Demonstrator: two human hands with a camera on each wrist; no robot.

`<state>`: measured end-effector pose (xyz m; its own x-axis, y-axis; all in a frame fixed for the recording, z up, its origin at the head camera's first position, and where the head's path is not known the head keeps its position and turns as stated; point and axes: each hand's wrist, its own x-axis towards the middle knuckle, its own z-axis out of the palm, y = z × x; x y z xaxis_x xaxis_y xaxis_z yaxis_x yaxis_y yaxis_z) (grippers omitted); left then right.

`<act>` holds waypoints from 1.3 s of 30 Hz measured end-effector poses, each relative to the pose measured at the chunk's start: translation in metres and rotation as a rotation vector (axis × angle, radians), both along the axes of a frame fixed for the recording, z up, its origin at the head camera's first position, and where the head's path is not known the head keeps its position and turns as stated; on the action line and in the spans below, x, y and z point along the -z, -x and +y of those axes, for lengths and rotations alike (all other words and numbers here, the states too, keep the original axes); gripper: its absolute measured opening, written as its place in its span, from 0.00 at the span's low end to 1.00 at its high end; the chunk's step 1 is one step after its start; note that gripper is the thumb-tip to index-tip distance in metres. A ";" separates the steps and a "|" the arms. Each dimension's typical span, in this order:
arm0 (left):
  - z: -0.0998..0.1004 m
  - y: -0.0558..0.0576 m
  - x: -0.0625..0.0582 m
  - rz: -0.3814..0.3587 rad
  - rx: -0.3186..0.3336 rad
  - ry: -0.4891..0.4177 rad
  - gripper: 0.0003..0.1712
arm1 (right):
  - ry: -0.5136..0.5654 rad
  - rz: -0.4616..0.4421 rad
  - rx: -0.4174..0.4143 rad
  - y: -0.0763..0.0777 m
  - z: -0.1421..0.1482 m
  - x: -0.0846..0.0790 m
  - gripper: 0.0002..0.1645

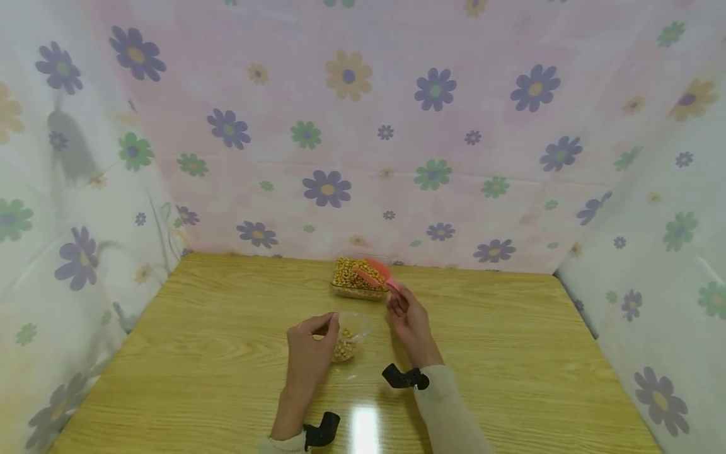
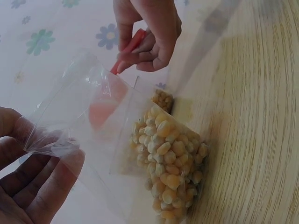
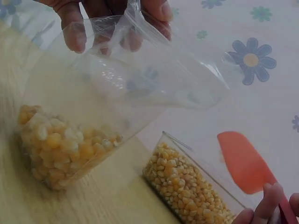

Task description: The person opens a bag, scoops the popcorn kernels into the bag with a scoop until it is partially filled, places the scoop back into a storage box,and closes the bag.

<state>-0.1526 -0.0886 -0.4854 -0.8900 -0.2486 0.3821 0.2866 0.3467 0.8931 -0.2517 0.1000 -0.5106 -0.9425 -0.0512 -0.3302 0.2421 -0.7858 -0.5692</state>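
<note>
My left hand (image 1: 309, 353) pinches the upper edge of a clear plastic bag (image 3: 117, 74). Yellow corn kernels (image 2: 170, 161) fill the bottom of the bag, which rests on the table. My right hand (image 1: 414, 325) grips the handle of a red plastic scoop (image 3: 243, 161). In the head view the scoop's head is over a clear rectangular container (image 1: 357, 294) of corn kernels (image 3: 182, 184), behind the bag. From the left wrist view, the scoop shows partly through the clear film. Whether its head touches the kernels I cannot tell.
The wood-grain table (image 1: 215, 340) is bordered at the back and both sides by flower-printed cloth (image 1: 386, 157). A black wrist mount (image 1: 322, 430) sits on the left wrist, another mount (image 1: 404, 377) on the right.
</note>
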 end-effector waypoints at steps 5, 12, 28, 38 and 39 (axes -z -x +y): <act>0.001 -0.001 0.000 -0.014 0.010 0.001 0.09 | 0.046 0.023 -0.004 -0.010 0.006 0.001 0.15; 0.001 -0.003 -0.004 -0.009 -0.002 0.035 0.09 | 0.058 0.024 0.003 -0.026 0.010 -0.005 0.13; 0.001 -0.003 -0.006 -0.015 -0.007 0.038 0.08 | -0.021 0.072 0.016 -0.055 0.015 -0.015 0.20; 0.002 -0.003 -0.006 -0.013 -0.007 0.026 0.08 | 0.095 0.156 -0.013 -0.071 0.025 -0.018 0.26; 0.003 -0.004 -0.006 -0.015 -0.006 0.023 0.08 | 0.100 0.173 -0.021 -0.073 0.026 -0.019 0.26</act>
<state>-0.1491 -0.0859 -0.4793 -0.8943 -0.2455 0.3741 0.2705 0.3694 0.8890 -0.1791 0.1255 -0.4915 -0.9831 -0.0963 -0.1560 0.1649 -0.8362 -0.5230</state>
